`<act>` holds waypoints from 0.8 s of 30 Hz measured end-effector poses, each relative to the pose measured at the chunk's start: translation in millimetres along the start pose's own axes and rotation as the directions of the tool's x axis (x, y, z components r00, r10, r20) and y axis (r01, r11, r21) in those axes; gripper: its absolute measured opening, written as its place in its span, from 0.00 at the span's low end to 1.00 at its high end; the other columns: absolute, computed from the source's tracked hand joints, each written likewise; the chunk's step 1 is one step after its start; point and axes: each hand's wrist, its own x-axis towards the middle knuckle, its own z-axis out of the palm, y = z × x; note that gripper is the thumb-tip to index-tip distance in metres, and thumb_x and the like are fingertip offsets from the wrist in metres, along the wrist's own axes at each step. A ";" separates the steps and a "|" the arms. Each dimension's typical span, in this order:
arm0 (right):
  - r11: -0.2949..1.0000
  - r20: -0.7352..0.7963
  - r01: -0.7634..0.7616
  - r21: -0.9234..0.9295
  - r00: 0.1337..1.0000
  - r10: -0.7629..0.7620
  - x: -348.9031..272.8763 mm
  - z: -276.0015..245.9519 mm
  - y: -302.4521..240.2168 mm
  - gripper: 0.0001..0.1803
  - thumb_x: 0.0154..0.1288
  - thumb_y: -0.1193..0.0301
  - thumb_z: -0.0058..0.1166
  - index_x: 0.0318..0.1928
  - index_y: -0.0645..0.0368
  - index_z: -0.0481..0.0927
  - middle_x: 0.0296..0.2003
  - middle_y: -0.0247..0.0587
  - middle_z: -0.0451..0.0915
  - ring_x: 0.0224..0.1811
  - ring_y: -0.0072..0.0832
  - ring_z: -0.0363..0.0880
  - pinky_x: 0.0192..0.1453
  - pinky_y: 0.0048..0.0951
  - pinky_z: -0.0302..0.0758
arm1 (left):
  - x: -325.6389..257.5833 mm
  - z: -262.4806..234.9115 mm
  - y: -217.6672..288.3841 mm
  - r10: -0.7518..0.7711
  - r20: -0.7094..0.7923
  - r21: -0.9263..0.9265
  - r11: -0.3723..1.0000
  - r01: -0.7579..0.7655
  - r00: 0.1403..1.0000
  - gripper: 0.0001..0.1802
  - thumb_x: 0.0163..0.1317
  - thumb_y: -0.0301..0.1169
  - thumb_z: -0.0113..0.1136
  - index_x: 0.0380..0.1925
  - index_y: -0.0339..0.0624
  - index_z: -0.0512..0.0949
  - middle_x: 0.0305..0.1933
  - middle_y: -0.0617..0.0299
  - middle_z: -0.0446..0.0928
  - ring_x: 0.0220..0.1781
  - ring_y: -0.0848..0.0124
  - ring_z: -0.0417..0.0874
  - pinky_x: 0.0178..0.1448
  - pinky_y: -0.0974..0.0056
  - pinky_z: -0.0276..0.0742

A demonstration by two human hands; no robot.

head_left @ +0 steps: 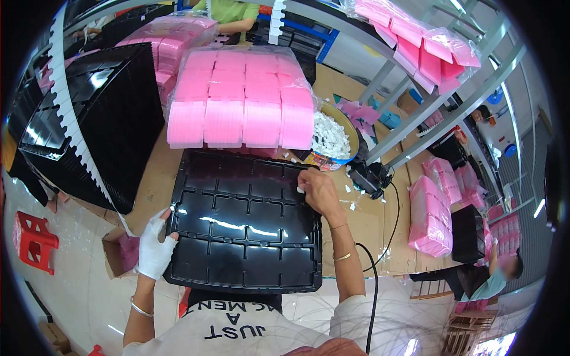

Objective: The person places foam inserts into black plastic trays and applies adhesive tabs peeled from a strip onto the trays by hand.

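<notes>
A black plastic tray [222,209] with a grid of shallow compartments lies in front of me, its near edge close to my body. My left hand [156,252], in a white glove with bare fingertips, grips the tray's left edge, thumb on the rim. Bare and closed in a pinch, my right hand [317,188] is over the tray's far right corner. A small white piece [300,190] shows at its fingertips. Beyond that hand stands a round tub [352,155] heaped with white foam-like bits [330,136].
Bagged pink sheets [243,101] are stacked just behind the tray. Tall black tray stacks [113,113] stand at left. A black device with a cable [369,178] lies at right near grey metal uprights [409,127]. One person [237,21] is across the table, another [490,285] far right.
</notes>
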 end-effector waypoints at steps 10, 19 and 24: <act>0.974 -0.404 -0.169 0.151 0.889 0.217 78.6 -6.9 96.7 0.05 0.65 0.77 0.59 0.40 0.61 0.84 0.39 0.53 0.84 0.38 0.51 0.85 0.44 0.45 0.79 | 84.5 0.9 22.0 0.102 -0.269 -0.159 0.976 -0.148 0.958 0.27 0.69 0.24 0.63 0.68 0.43 0.73 0.69 0.55 0.75 0.68 0.61 0.79 0.69 0.59 0.77; 0.836 -0.446 -0.543 0.075 0.732 0.515 81.0 7.5 135.8 0.11 0.65 0.66 0.66 0.44 0.58 0.87 0.40 0.52 0.89 0.40 0.47 0.89 0.47 0.42 0.83 | 159.1 15.0 43.6 0.105 -0.361 -0.293 0.931 -0.219 0.927 0.23 0.67 0.22 0.66 0.62 0.42 0.78 0.46 0.62 0.81 0.44 0.74 0.83 0.51 0.69 0.79; 0.681 -0.157 -0.281 0.676 0.848 0.506 64.0 -1.2 37.5 0.12 0.73 0.70 0.64 0.50 0.64 0.82 0.35 0.40 0.87 0.37 0.27 0.87 0.43 0.27 0.82 | 169.5 11.3 41.7 0.047 -0.311 -0.433 0.882 -0.186 0.949 0.10 0.69 0.21 0.63 0.50 0.36 0.80 0.35 0.62 0.82 0.32 0.78 0.80 0.40 0.72 0.76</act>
